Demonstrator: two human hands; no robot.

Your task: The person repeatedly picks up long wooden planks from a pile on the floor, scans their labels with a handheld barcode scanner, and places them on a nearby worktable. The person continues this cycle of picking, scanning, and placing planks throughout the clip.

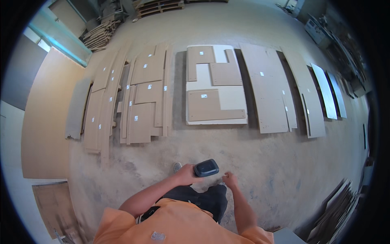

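Note:
My left hand (187,175) is wrapped round a black handheld scanner (206,167), whose rounded dark head points ahead and to the right. The scanner's handle is mostly hidden by the hand. Beside it, apart from the scanner, my right hand (230,179) hangs with its fingers curled in and nothing visible in them. Ahead of both hands lies a stack with a white board (207,87) under several tan cut panels (203,105). A small white label (204,96) is stuck on the nearest panel. Neither hand touches the boards.
More labelled tan panels (148,71) lie in stacks to the left, with longer panels (266,89) and pale narrow boards (324,91) to the right. A large tan board (50,118) leans at the left wall. Pallets (158,7) stand far back; thin sheets (335,215) lean at the near right.

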